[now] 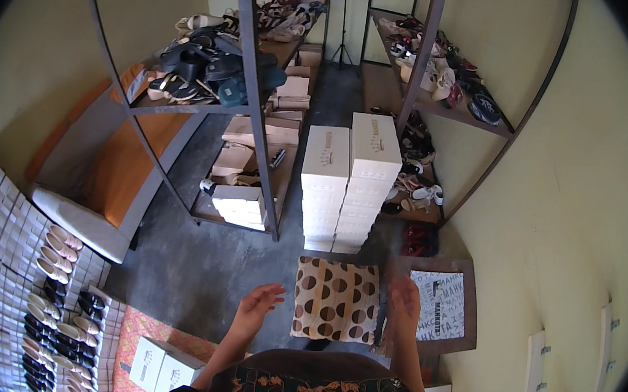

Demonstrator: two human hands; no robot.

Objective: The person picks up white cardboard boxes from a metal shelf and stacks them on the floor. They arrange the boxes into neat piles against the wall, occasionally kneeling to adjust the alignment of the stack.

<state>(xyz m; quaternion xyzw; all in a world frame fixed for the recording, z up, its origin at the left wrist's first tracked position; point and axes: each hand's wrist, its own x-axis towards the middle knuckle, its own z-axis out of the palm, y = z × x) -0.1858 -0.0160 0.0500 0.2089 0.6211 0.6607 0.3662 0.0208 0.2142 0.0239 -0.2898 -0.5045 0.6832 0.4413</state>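
Left hand (265,296) is hanging open, empty; right hand (404,296) is showing blurred, closure unclear. White boxes (324,197) are standing beyond; cushion (336,300) is lying between the hands, probably light, soft, likely offering best hold at both sides.

L head cam: wide fisheye, down/fwd, hands (263,298) nr.

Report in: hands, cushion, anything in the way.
Left hand open, empty. Right hand blurred. Patterned cushion between them. White box stacks stand beyond it.
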